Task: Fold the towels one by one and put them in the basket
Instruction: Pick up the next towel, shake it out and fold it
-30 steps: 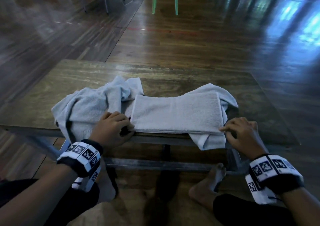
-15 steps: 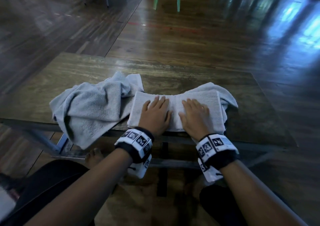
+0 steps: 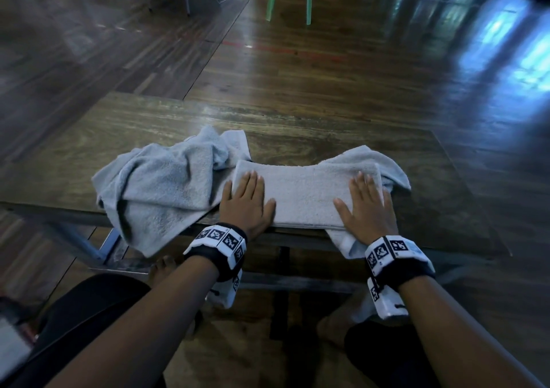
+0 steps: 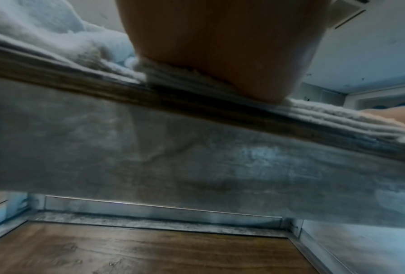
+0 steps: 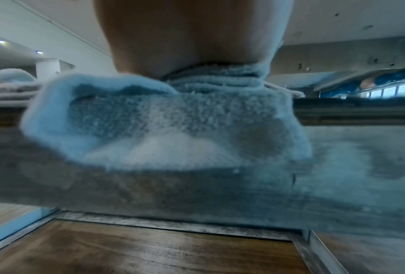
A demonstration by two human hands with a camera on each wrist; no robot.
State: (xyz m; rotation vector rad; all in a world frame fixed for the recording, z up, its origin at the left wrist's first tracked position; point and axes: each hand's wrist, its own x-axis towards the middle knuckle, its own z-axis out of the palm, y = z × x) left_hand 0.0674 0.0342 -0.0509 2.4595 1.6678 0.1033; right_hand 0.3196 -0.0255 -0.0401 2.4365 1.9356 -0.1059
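Pressing flat, both hands' grips spread: left hand (image 3: 248,201) and right hand (image 3: 367,206) on the folded towel (image 3: 306,191).

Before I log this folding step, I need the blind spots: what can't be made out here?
- Basket: in no view.
- Fingers of the left hand and right hand: both wrist views show only the heel of each palm.
- How many towels lie under the folded towel: it covers them.
- Left wrist view: blurred, crumpled towel cut off by the edge.
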